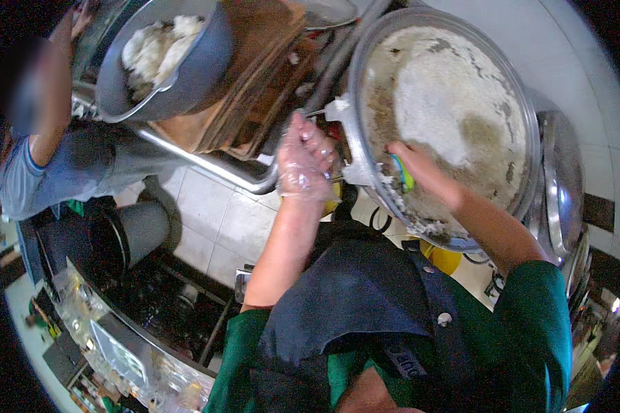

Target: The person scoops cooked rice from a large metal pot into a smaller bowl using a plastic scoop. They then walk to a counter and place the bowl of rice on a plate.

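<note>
A large round metal pot (357,76) stands at the upper right, lined with a patchy white and brownish layer whose kind I cannot make out. My left hand (306,158), in a clear plastic glove, is closed around the pot's handle at its left side. My right hand (420,168) reaches over the near left rim and grips a tool with a green and blue handle (403,173). The working end of that tool is hidden. Loose white crumbs (427,226) cling along the near inside edge.
A deep grey pot (213,62) holding a white clumpy mass sits at the upper left, beside stacked brown boards (255,89). A curved metal rail (213,168) runs below them. Another person (55,165) stands at the left. A grey bucket (141,230) is on the tiled floor.
</note>
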Tool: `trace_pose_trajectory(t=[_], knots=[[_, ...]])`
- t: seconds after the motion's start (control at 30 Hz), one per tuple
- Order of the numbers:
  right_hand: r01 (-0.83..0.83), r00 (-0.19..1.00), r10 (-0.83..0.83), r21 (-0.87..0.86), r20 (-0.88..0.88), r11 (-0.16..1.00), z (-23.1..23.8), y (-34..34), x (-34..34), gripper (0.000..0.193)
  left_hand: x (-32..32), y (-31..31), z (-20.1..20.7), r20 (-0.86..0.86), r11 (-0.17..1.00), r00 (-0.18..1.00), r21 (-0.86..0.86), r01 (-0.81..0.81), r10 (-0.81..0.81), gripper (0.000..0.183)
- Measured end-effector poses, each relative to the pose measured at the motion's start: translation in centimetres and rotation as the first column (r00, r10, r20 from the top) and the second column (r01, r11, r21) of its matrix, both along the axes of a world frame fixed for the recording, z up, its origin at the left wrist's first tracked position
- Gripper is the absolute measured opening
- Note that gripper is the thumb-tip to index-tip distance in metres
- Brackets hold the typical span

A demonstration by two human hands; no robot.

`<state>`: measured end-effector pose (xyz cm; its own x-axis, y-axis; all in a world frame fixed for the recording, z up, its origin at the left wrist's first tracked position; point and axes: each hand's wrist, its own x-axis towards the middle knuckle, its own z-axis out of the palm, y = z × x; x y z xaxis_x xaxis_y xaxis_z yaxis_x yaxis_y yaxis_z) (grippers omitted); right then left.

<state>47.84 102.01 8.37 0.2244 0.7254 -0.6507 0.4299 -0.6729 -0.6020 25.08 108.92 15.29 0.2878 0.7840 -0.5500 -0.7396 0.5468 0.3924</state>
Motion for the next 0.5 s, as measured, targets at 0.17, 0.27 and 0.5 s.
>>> trace_pose_trajectory(t=[0.17, 0.27, 0.5], knots=[[0.168, 0.924, -0.125, 0.089, -0.361, 0.982, 1.5, 0.7, -0.4, 0.05, -0.1, 0.2, 0.4, 0.026, 0.999, 0.999, 0.02, 0.025, -0.026, 0.033], [0.408, 0.644, -0.209, 0.1, -0.736, 0.907, 2.8, 1.0, 0.6, 0.042, 0.1, 0.1, 0.5, -0.006, 1.0, 1.0, 0.004, 0.001, -0.001, 0.033], [0.774, 0.43, -0.362, 0.131, -0.827, 0.62, 10.3, 2.6, 3.6, 0.056, -0.5, 0.1, -0.3, 0.131, 0.999, 0.99, 0.022, 0.045, -0.047, 0.028]])
